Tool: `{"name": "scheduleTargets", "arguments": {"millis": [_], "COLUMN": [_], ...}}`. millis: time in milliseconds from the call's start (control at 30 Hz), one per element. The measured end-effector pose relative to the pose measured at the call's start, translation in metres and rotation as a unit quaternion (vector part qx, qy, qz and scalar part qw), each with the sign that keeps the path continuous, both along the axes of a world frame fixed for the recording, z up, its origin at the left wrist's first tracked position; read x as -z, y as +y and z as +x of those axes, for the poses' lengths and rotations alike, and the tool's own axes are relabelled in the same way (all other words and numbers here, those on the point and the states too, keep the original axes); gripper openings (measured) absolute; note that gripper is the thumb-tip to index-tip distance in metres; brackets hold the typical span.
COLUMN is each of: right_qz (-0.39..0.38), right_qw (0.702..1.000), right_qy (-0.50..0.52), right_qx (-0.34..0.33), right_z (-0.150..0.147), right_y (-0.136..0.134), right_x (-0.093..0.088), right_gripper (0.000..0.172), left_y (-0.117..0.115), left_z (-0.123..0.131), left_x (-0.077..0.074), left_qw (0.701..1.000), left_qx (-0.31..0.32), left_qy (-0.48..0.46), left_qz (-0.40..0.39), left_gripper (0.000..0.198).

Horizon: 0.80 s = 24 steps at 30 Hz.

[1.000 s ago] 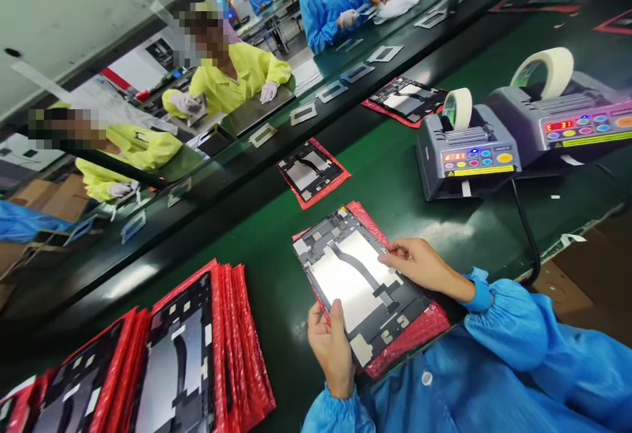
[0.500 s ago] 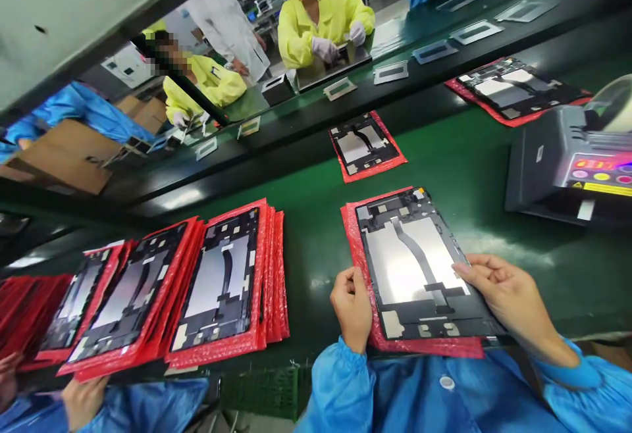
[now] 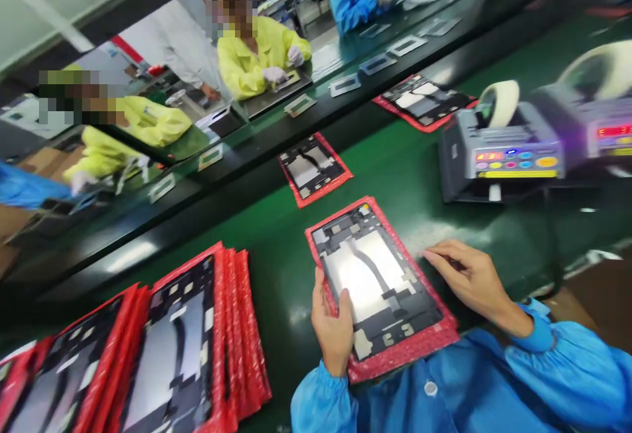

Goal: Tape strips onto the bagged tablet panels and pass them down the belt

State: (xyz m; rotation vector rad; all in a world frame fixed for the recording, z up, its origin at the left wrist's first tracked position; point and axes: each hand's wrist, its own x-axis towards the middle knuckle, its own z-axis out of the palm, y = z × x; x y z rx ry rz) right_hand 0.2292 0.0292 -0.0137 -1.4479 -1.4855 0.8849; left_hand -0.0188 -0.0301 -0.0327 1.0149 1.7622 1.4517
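Left hand (image 3: 333,331) clamps a tablet panel (image 3: 380,275) in its red bubble bag (image 3: 407,347) on the green table (image 3: 276,275); the right hand (image 3: 469,275) has lifted off, fingers spread just beside the bag's edge.

On the worktop (image 3: 276,275), a tablet back panel (image 3: 370,275) in a bubble-wrap sleeve (image 3: 409,347) lay at lower centre of the frame, its left edge held by the left hand (image 3: 333,331), with the right hand (image 3: 469,278) just beside its right edge. A stack of sleeved panels (image 3: 182,347) lay at lower left, a single sleeved panel (image 3: 312,168) lay further up at centre, another (image 3: 424,101) lay at upper right, and two tape dispensers (image 3: 501,150) sat at right. Behind them, a raised rail (image 3: 251,140) carrying flat frames (image 3: 299,105) crossed the frame, with a co-worker (image 3: 257,58) beyond it at upper left.
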Motion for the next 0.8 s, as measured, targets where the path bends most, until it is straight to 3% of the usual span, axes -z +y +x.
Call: {"name": "scheduleTargets", "arguments": {"millis": [67,133,200,300,433,500,533,600,667,733,800], "right_qz": [-0.022,-0.053,-0.077,-0.095,-0.027,0.047,0.076,0.088,0.053,-0.004,-0.060], "right_qw": [0.987,0.943,0.894,0.856,0.839,0.853,0.869,0.916,0.963,0.986,0.977], "right_qy": [0.110,0.256,0.375,0.456,0.480,0.440,0.404,0.324,0.243,0.161,0.077], "right_qx": [0.116,0.207,0.234,0.225,0.253,0.277,0.276,0.218,0.098,-0.050,-0.191], "right_z": [0.022,0.042,0.056,0.060,0.050,0.046,0.045,0.042,0.036,0.022,0.002], "right_y": [0.008,0.019,0.031,0.047,0.052,0.046,0.043,0.037,0.037,0.046,0.065], "right_x": [-0.001,-0.004,-0.008,-0.015,-0.018,-0.019,-0.020,-0.028,-0.040,-0.053,-0.062], "right_gripper": [0.018,0.024,0.030,0.032,0.025,0.020,0.016,0.011,0.011,0.013,0.016], "left_y": [0.001,0.001,0.001,0.005,0.006,0.002,0.001,0.002,0.010,0.020,0.032], "left_z": [0.015,0.027,0.034,0.034,0.023,0.022,0.024,0.032,0.042,0.049,0.051], "left_x": [-0.001,-0.003,-0.003,0.001,-0.003,-0.015,-0.024,-0.040,-0.052,-0.055,-0.052], "left_qw": [1.000,0.999,0.998,0.999,0.995,0.968,0.941,0.872,0.820,0.800,0.794], "left_qx": [-0.001,-0.020,-0.030,-0.032,0.002,0.064,0.110,0.205,0.256,0.252,0.223], "left_qy": [-0.026,-0.046,-0.047,-0.020,0.103,0.242,0.319,0.445,0.510,0.540,0.559], "left_qz": [-0.008,-0.009,-0.005,0.004,0.004,-0.002,-0.008,-0.026,-0.050,-0.070,-0.086], "left_gripper": [0.056,0.055,0.054,0.050,0.038,0.032,0.029,0.029,0.034,0.041,0.042]}}
